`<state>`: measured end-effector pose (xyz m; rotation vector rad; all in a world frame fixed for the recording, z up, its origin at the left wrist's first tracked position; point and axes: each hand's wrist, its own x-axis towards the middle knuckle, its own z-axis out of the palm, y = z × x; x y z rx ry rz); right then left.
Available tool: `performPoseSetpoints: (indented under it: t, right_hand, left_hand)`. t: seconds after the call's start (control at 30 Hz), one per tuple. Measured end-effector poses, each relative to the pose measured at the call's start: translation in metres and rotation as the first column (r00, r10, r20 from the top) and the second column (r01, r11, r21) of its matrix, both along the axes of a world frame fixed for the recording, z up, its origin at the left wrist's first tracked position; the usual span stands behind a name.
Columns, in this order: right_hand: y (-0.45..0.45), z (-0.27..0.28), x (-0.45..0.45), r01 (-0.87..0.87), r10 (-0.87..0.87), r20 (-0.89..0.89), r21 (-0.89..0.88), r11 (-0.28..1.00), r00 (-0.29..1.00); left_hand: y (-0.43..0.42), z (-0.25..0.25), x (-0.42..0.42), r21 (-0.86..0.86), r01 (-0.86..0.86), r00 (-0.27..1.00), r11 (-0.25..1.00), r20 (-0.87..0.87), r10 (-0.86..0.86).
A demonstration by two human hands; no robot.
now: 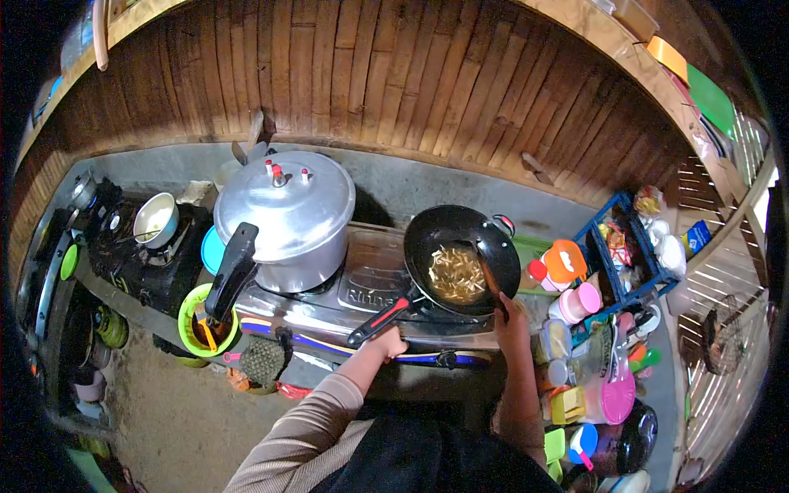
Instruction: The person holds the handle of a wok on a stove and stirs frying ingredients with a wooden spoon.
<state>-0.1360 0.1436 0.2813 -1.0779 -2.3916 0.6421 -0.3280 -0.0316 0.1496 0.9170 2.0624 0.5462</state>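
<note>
while the right hand [508, 325] clasped a spatula [490, 277] in the wok [427, 236] at the right end of the stove [371, 267], pale strips [456, 275] lay in brownish liquid: cooking looked begun, not finished. the left hand [389, 339] was apart from the right, at the stove's front edge beside the wok handle [379, 321]; its grip could not be told. a pressure cooker [300, 218] stood at the left end, before a plank wall [345, 82].
</note>
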Motion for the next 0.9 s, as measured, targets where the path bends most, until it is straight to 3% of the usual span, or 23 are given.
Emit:
performPoseSetpoints:
  t: [0.13, 0.23, 0.3, 0.4, 0.53, 0.63, 0.7, 0.83, 0.9]
  right_hand:
    - [0.009, -0.021, 0.026, -0.071, 0.084, -0.067, 0.173, 0.982, 0.994]
    - [-0.006, -0.004, 0.054, -0.113, 0.128, -0.157, 0.103, 0.988, 0.979]
    - [-0.01, 0.007, 0.075, -0.107, 0.109, -0.094, 0.028, 0.994, 0.99]
    - [-0.027, 0.044, 0.096, -0.042, 0.044, 0.028, -0.087, 0.995, 0.999]
    - [-0.039, 0.068, 0.119, -0.102, 0.103, 0.02, -0.048, 0.994, 0.994]
    - [-0.036, 0.078, 0.132, -0.117, 0.128, 0.14, -0.083, 0.99, 0.982]
    - [-0.027, 0.069, 0.15, -0.168, 0.176, 0.032, -0.176, 0.97, 0.984]
    - [-0.022, 0.062, 0.163, -0.123, 0.119, -0.035, -0.156, 0.98, 0.992]
    - [-0.026, 0.072, 0.162, -0.111, 0.116, 0.093, -0.058, 0.992, 0.989]
  left_hand:
    - [0.001, 0.001, 0.0, -0.011, -0.005, 1.0, 1.0, 0.02, 0.006]
    - [0.0, 0.006, 0.001, -0.016, -0.026, 0.999, 1.0, 0.019, 0.026]
    - [0.001, 0.005, 0.0, -0.085, -0.014, 1.0, 0.996, -0.023, 0.012]
    - [0.005, -0.017, -0.001, -0.035, -0.06, 0.998, 0.998, 0.018, 0.061]
    - [0.006, -0.011, -0.002, -0.079, -0.012, 0.998, 0.997, -0.061, 0.008]
    - [0.003, -0.003, 0.0, 0.004, -0.005, 0.999, 1.0, -0.04, 0.005]
    - [0.004, -0.011, 0.001, -0.004, -0.013, 0.999, 1.0, -0.041, 0.013]
    - [-0.002, 0.014, 0.004, -0.063, 0.022, 0.996, 0.998, -0.089, -0.028]
    - [-0.004, 0.021, 0.005, 0.009, 0.019, 0.996, 1.0, -0.091, -0.018]
